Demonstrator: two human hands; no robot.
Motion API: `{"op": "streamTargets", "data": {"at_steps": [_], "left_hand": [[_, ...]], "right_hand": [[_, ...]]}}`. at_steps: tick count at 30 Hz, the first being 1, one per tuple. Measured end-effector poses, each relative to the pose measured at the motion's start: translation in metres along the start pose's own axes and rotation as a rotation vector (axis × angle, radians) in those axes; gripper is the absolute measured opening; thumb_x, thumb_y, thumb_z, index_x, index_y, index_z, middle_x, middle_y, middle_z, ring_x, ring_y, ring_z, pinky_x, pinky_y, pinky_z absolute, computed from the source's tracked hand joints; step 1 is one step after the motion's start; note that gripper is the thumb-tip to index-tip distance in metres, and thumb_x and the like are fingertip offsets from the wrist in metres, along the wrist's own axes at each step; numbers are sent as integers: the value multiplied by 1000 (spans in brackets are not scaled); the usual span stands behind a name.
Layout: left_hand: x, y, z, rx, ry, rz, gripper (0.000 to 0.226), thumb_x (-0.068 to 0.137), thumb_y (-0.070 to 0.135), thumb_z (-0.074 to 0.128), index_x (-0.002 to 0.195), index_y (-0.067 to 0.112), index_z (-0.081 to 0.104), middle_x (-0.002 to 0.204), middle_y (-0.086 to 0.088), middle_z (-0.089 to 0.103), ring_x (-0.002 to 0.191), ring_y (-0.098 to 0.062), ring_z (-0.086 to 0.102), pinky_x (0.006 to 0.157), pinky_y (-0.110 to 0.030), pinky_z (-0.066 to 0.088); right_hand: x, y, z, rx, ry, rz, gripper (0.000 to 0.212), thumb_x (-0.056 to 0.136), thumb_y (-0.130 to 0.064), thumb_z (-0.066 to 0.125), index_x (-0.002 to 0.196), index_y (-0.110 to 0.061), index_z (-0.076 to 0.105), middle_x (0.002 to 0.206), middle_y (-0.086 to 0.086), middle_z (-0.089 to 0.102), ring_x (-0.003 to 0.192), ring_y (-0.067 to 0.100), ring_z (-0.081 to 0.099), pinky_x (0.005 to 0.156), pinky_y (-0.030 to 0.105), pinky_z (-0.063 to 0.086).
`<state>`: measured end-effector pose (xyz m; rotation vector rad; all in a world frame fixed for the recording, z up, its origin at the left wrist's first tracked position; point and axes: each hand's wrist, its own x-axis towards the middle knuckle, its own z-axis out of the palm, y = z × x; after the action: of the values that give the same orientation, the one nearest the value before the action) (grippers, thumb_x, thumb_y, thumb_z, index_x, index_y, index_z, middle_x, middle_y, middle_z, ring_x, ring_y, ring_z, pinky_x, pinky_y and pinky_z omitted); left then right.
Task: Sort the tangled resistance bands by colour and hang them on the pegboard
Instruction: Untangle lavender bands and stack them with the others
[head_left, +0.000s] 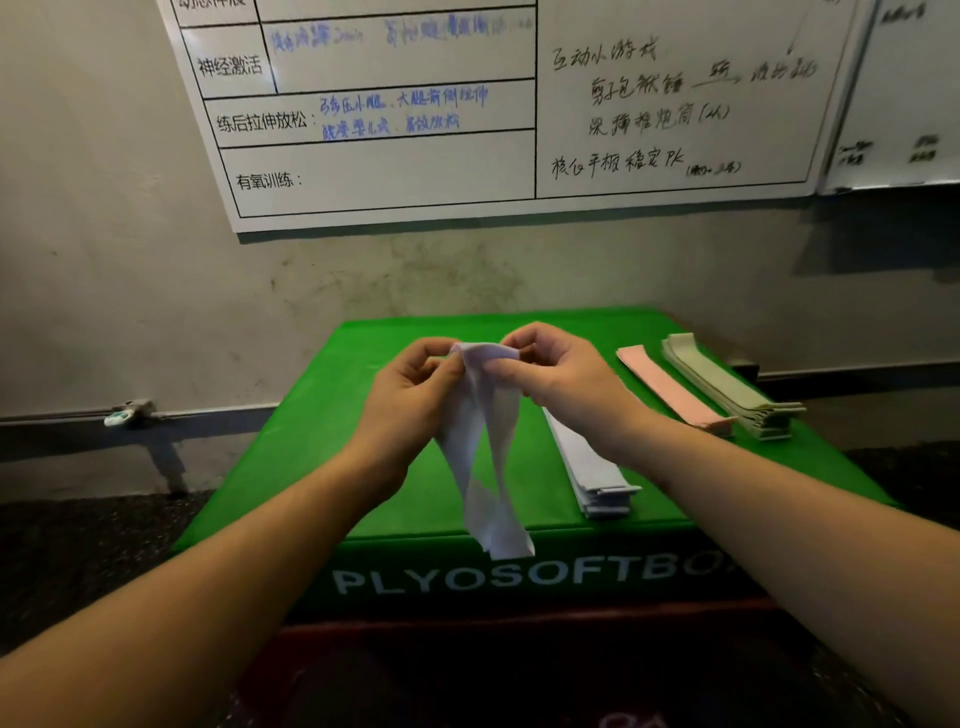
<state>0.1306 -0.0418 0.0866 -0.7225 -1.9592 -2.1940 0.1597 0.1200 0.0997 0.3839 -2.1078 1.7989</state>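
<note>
A pale lilac resistance band (488, 457) hangs twisted above the green box top (332, 415). My left hand (415, 384) pinches its upper left edge and my right hand (556, 369) pinches its upper right edge, both close together. To the right, a flat stack of lilac bands (592, 467) lies on the box. Farther right lie a pink band (670, 389) and a stack of grey-green bands (727, 389). No pegboard is in view.
The green foam box, lettered PLYOSOFTBOX on its front (519, 577), stands against a grey wall. A whiteboard (467, 130) with handwriting hangs above it. A metal rail with a bracket (130, 410) runs along the wall at the left. Dark floor surrounds the box.
</note>
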Motion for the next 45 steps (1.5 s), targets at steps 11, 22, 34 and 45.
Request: {"op": "streamTargets", "data": {"at_steps": [11,22,34,45], "left_hand": [[-42,20,32,-34,-118,-40,24,86,25,71,107,15,64,103,-11,72,90,-18,65,79,-34,54],[-38,19,51,-103,-71,-114,22,97,8,56,119,5,63,113,-13,72,96,-22,68,83,-34,56],[-11,11,51,-384,224,-276,25,107,11,35,127,10,49,96,-9,70,72,-24,71,66,-36,60],[9,-20,11,-375,518,-440,34,96,-5,31,124,-6,50,108,-24,62,77,-29,66,48,-35,56]], "right_hand": [[-34,-46,-20,76,68,-44,20,91,-2,65,85,-16,54,67,3,49,41,14,41,37,24,33],[-51,-22,-30,-83,16,34,31,84,-22,77,103,-18,54,93,4,62,74,8,56,69,20,49],[-95,46,-38,-160,-118,220,17,97,-33,61,110,-25,52,81,23,65,63,26,52,59,38,39],[-120,54,-55,-43,-218,260,19,86,-4,71,99,-5,59,97,12,70,93,22,68,90,32,55]]}}
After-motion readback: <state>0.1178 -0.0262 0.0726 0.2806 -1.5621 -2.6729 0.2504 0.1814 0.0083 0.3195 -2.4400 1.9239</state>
